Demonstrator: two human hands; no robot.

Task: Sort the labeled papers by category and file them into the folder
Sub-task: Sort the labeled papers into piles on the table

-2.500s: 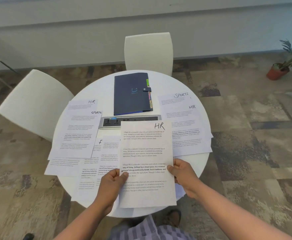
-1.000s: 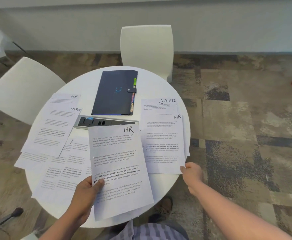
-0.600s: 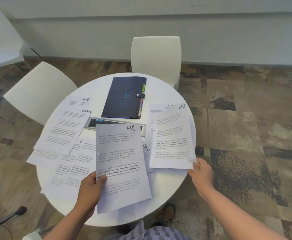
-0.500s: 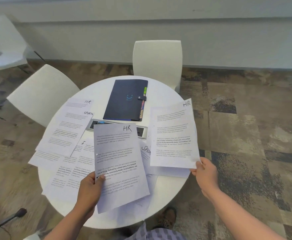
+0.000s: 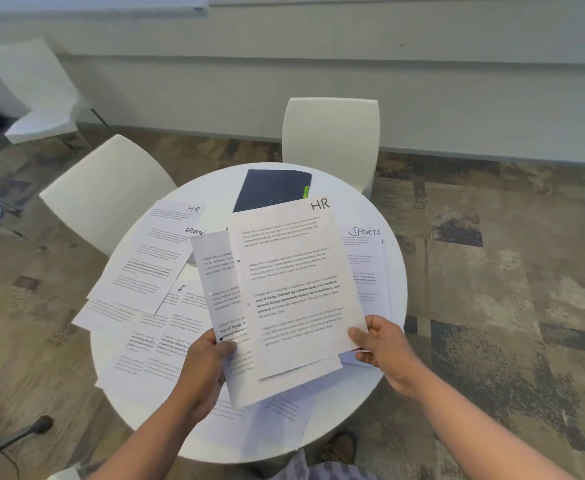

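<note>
Above the round table [image 5: 393,344], the right hand [image 5: 381,344] pinches an HR sheet [image 5: 294,289] overlapping the second sheet [image 5: 214,271] pinched by the left hand [image 5: 208,362], partly hiding the dark folder [image 5: 270,188] lying behind them.

Both forearms reach forward from the lower edge, bare; the left hand [image 5: 208,358] is curled, thumb on top, pinching a sheet's lower left edge; the right hand [image 5: 382,344] pinches another sheet's lower right corner, thumb uppermost.
</note>
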